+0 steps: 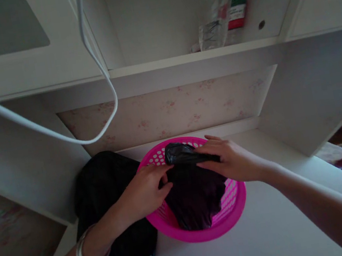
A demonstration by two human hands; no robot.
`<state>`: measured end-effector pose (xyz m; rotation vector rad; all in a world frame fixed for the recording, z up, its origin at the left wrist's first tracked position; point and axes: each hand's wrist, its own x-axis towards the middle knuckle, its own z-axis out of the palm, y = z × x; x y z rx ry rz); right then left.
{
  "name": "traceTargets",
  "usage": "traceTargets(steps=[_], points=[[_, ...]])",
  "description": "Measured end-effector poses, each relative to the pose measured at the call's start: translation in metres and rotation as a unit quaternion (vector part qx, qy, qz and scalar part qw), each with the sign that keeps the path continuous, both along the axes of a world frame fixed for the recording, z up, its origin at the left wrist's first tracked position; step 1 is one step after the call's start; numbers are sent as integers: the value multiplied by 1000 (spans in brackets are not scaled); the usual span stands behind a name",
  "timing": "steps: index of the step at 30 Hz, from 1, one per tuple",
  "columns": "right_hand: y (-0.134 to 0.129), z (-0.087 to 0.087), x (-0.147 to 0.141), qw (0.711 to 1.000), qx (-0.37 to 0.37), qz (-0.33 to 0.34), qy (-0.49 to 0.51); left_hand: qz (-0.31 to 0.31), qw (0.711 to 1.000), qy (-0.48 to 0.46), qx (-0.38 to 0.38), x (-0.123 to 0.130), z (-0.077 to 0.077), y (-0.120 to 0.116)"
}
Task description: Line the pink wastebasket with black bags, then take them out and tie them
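A thin black plastic bag [196, 198] lies in a bright pink basket [205, 235] with a perforated wall. Its upper part is bunched and folded over between my hands. My right hand [230, 159] grips the bag's right side, thumb and fingers closed round the plastic. From the left, my left hand [151, 188] pinches the fold's left end with bent fingers; a silver bangle circles that wrist. Below the hands the bag hangs loose against the basket's inside, its lower edge crumpled. What the bag contains, if anything, cannot be seen.
A large, dark, full-looking bag [105, 187] stands left of the basket, partly behind my left forearm. A white cable [91, 140] loops down in front of the cabinet. An upper shelf [160, 63] holds a clear plastic container [214, 29] and a red-and-green package [238, 3].
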<state>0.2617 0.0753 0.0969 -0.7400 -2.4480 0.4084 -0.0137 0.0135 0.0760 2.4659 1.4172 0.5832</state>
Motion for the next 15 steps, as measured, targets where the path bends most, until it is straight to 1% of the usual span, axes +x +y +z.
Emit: traceTargets(steps=[2, 3, 4, 6, 8, 10, 12, 13, 14, 15], points=[[2, -3, 11, 997, -48, -31, 54, -14, 1000, -6, 14, -10, 2, 1], [4, -6, 21, 990, -92, -61, 93, -14, 999, -23, 21, -19, 5, 0], [5, -11, 32, 975, -140, -97, 142, -9, 999, -47, 22, -30, 8, -1], [7, -24, 57, 930, -225, -153, 248, 11, 994, -108, 1, -57, 13, -4], [10, -36, 81, 884, -267, -186, 336, 22, 986, -161, -28, -86, 14, -5], [11, -41, 97, 851, -275, -207, 397, 28, 978, -204, -37, -110, 12, -5], [7, -37, 103, 823, -263, -244, 441, 58, 968, -241, -34, -122, 11, -8], [2, -33, 102, 806, -240, -270, 469, 86, 961, -262, -23, -122, 12, -11], [-5, -27, 100, 790, -199, -297, 499, 118, 951, -287, -5, -120, 15, -16], [-15, -21, 95, 769, -137, -326, 532, 148, 937, -316, 21, -114, 19, -23]])
